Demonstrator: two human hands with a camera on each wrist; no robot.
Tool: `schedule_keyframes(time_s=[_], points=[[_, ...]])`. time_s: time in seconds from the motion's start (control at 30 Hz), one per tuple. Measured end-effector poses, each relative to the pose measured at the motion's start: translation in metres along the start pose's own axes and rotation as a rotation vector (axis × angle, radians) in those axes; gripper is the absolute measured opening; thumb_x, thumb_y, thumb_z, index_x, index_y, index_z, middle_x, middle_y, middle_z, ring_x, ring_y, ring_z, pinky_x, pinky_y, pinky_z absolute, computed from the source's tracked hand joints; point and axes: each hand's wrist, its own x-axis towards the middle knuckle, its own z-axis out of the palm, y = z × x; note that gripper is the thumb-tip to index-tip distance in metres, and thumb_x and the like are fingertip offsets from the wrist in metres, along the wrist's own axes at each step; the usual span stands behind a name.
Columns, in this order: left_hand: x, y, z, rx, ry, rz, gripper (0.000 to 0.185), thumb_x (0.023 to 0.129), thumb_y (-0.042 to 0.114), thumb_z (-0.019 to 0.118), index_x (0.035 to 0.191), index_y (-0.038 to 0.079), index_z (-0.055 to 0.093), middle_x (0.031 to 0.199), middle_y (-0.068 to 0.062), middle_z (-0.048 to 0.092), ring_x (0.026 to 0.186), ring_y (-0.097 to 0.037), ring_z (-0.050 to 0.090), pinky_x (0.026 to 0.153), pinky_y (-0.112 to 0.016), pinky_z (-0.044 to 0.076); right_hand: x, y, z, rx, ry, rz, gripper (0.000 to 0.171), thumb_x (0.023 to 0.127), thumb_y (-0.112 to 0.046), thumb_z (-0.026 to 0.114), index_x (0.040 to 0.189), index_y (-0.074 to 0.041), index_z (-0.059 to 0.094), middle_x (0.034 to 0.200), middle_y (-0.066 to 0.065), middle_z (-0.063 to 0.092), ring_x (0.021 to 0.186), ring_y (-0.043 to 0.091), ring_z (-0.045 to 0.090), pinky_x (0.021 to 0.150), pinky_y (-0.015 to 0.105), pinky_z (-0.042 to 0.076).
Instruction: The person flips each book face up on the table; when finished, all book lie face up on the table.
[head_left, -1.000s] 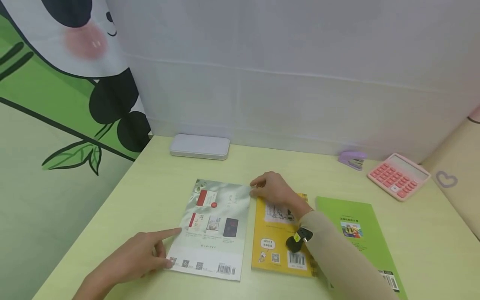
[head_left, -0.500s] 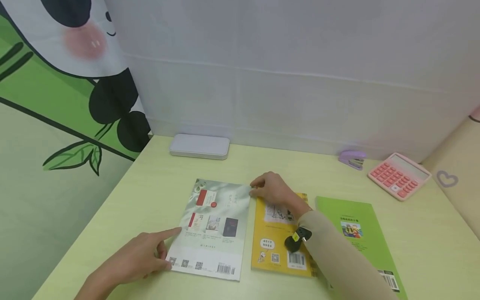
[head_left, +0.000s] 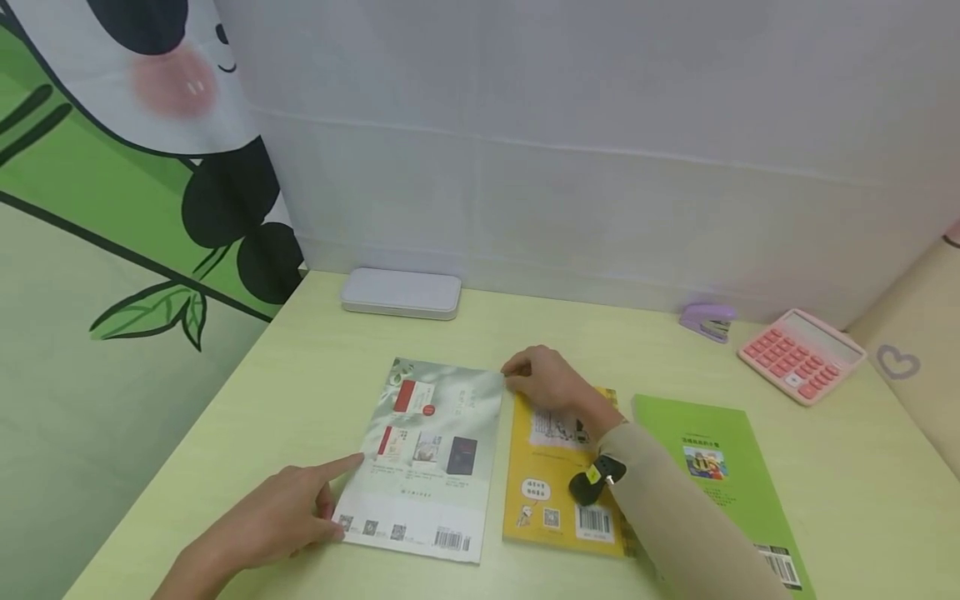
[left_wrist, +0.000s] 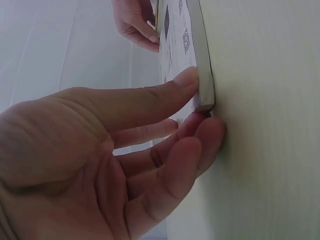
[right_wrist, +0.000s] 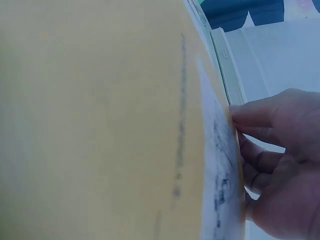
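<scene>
A pale green and white book (head_left: 420, 492) lies back cover up on the table, its pictures and barcode showing. My left hand (head_left: 273, 517) holds it at the lower left: in the left wrist view the thumb (left_wrist: 187, 80) presses on the cover while curled fingers meet the corner's edge. At the upper right corner my right hand (head_left: 547, 379) pinches the same book between thumb and index finger. My right forearm crosses above a yellow book (head_left: 551, 467). In the right wrist view the yellow cover (right_wrist: 125, 125) hides much of the grip.
A green book (head_left: 720, 433) lies right of the yellow one, partly under the sleeve. At the back stand a pale flat case (head_left: 401, 292), a purple stapler (head_left: 707, 321) and a pink calculator (head_left: 802, 356). A white cloth (head_left: 525, 192) hangs behind the table.
</scene>
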Motion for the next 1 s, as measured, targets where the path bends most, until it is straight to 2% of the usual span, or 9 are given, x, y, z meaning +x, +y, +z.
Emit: schedule_keyframes(time_s=[0.2, 0.27, 0.47, 0.7, 0.87, 1.0], points=[[0.0000, 0.0024, 0.0015, 0.018, 0.010, 0.012, 0.087, 0.081, 0.012, 0.090, 0.157, 0.010, 0.050, 0.078, -0.001, 0.059, 0.066, -0.018, 0.054, 0.057, -0.026, 0.042, -0.0004, -0.0027, -0.0012, -0.017, 0.004, 0.000, 0.032, 0.109, -0.017, 0.057, 0.135, -0.007, 0.071, 0.131, 0.012, 0.069, 0.094, 0.018, 0.066, 0.082, 0.028, 0.058], [0.0003, 0.0029, 0.0019, 0.028, 0.015, 0.028, 0.087, 0.081, 0.013, 0.090, 0.157, 0.009, 0.050, 0.078, 0.000, 0.059, 0.067, -0.017, 0.054, 0.058, -0.026, 0.042, -0.0007, -0.0039, -0.0019, -0.009, 0.009, 0.000, 0.031, 0.109, -0.017, 0.057, 0.135, -0.007, 0.071, 0.130, 0.012, 0.069, 0.094, 0.018, 0.066, 0.082, 0.029, 0.058], [-0.0003, 0.0048, 0.0026, 0.051, 0.017, 0.016, 0.086, 0.080, 0.012, 0.091, 0.157, 0.010, 0.051, 0.078, 0.001, 0.059, 0.071, -0.016, 0.053, 0.060, -0.026, 0.042, -0.0020, -0.0072, -0.0036, 0.006, 0.019, -0.012, 0.028, 0.108, -0.018, 0.059, 0.132, -0.007, 0.071, 0.125, 0.011, 0.071, 0.095, 0.019, 0.066, 0.081, 0.029, 0.058], [-0.0009, 0.0020, 0.0021, 0.036, 0.010, 0.028, 0.087, 0.081, 0.013, 0.090, 0.158, 0.010, 0.050, 0.081, 0.001, 0.059, 0.072, -0.017, 0.053, 0.059, -0.026, 0.042, -0.0005, -0.0103, -0.0052, 0.107, 0.039, -0.010, 0.021, 0.107, -0.017, 0.061, 0.124, -0.008, 0.069, 0.119, 0.012, 0.074, 0.091, 0.020, 0.071, 0.073, 0.029, 0.061], [-0.0028, 0.0006, 0.0007, 0.029, 0.014, 0.039, 0.086, 0.080, 0.012, 0.091, 0.157, 0.012, 0.051, 0.080, 0.001, 0.058, 0.070, -0.016, 0.053, 0.058, -0.026, 0.043, -0.0008, -0.0079, -0.0077, 0.146, 0.071, -0.044, 0.013, 0.103, -0.013, 0.065, 0.114, -0.009, 0.071, 0.114, 0.010, 0.076, 0.093, 0.021, 0.070, 0.074, 0.029, 0.060], [-0.0022, 0.0006, -0.0006, 0.030, 0.007, 0.041, 0.086, 0.080, 0.013, 0.091, 0.157, 0.013, 0.052, 0.080, 0.001, 0.057, 0.069, -0.016, 0.052, 0.058, -0.025, 0.042, -0.0008, -0.0029, -0.0094, 0.191, 0.074, -0.080, 0.009, 0.100, -0.010, 0.068, 0.109, -0.009, 0.070, 0.110, 0.010, 0.078, 0.087, 0.020, 0.071, 0.073, 0.029, 0.059]])
